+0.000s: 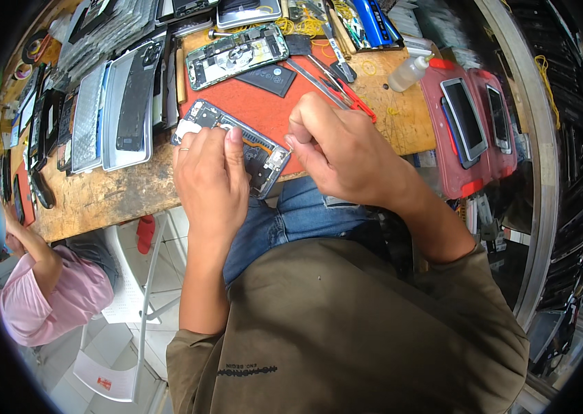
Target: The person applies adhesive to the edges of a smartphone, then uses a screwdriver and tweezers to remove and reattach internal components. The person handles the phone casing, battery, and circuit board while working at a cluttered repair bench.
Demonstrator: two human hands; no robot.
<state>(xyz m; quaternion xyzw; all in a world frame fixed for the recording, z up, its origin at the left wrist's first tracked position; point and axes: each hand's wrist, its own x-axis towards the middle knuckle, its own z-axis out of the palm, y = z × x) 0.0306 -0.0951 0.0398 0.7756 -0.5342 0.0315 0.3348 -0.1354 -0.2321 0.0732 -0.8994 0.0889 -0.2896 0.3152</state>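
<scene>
An opened phone [262, 157] with its inner parts bare lies tilted over the front edge of the bench. My left hand [210, 169] is closed on its left part, thumb on top, covering much of the middle. Just past its right end, my right hand [343, 148] is closed in a pinch; a tiny pale bit shows at the fingertips, too small to name. Behind them lies a red mat [226, 103] with a flat black battery [268, 79] on it. A second opened phone [237, 55] rests at the mat's far edge.
Tweezers [317, 83] and red-handled pliers [357, 100] lie to the right. Beyond stands a clear bottle [408, 73], beside a pink mat [446, 165] with phones. Trays of phone parts [126, 110] crowd the left. A person in a pink shirt [57, 293] sits at lower left.
</scene>
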